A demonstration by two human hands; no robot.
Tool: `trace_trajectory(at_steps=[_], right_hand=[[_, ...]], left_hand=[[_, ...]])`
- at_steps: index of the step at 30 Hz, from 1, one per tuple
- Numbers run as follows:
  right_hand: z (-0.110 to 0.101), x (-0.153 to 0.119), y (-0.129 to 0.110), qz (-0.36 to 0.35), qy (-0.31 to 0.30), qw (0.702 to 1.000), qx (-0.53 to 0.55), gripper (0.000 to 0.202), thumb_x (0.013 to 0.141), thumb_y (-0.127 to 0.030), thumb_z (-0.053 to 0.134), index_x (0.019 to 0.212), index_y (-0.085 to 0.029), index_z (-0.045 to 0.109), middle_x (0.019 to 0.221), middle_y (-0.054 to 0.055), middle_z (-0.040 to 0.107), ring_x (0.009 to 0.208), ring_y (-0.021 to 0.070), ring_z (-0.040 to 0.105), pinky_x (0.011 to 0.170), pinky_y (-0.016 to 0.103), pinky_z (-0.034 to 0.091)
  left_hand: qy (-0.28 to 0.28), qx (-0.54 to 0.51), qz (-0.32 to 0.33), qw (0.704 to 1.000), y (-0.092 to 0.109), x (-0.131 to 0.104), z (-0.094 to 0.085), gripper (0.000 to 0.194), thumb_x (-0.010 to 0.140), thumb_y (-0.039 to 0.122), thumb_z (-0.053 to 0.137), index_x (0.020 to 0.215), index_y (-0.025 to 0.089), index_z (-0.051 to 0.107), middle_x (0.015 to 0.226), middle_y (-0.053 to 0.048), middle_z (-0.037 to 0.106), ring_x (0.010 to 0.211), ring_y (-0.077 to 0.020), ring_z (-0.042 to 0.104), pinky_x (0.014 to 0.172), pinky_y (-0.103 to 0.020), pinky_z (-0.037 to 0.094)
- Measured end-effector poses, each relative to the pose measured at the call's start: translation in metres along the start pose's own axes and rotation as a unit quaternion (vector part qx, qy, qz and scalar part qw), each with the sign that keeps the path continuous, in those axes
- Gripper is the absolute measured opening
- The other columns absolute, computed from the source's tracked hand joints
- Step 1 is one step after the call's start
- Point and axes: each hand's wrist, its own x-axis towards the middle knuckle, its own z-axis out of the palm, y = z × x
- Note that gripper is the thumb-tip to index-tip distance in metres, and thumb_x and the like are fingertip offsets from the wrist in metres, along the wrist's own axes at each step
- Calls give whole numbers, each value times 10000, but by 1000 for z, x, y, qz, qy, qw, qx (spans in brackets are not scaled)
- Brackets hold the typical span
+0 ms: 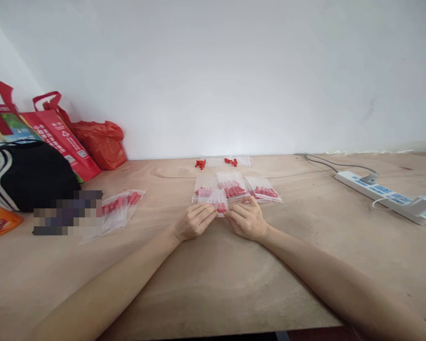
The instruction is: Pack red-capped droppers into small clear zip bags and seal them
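Both my hands are on one small clear plastic zip bag w/ red-capped pieces inside (pixel 216 204), flat on the pale plywood tabletop (pixel 213 284). My left hand (pixel 194 221) pinches its left edge w/ curled fingers; my right hand (pixel 247 219) pinches the right edge, thumb on top. Neither hand is relaxed, both closed on the bag.

It sits at the front of a cluster of similar clear bags (pixel 234 185), touching or overlapping them, can't tell which. More loose red pieces (pixel 200 164) lie near the wall; another clear bag w/ red parts (pixel 122 204) is well apart to the left.

Risks, IMO: the film is slick, so a light pinch could slip. A drag could pull neighbouring bags along. If the seal's not fully shut, tilting it could spill the contents.
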Motion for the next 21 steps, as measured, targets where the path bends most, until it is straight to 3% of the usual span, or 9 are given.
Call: trace_trajectory(at_steps=[9, 18, 21], right_hand=[[1, -3, 3, 0, -6, 1000, -4, 174, 766, -80, 431, 688, -181, 550, 607, -26, 582, 573, 77, 482, 732, 296, 274], [0, -4, 3, -17, 10, 1000, -2, 162, 759, -77, 438, 682, -174, 544, 586, -35, 564, 548, 73, 462, 743, 300, 278], [0, -4, 2, -19, 12, 1000, 1, 160, 770, -88, 442, 680, -173, 545, 592, -33, 568, 557, 74, 467, 750, 298, 276]], left_hand=[[-15, 0, -20, 1000, -8, -19, -4, 123, 813, 91, 494, 923, 115, 541, 864, -79, 643, 821, -171, 612, 757, -327, 518], [-20, -15, -40, 999, -15, -27, -29, 155, 802, 55, 474, 923, 116, 551, 806, -79, 641, 765, -163, 608, 724, -297, 511], [-25, -47, -76, 996, -15, -30, -32, 185, 805, 42, 441, 893, 140, 571, 755, -61, 641, 727, -152, 606, 681, -268, 505]])
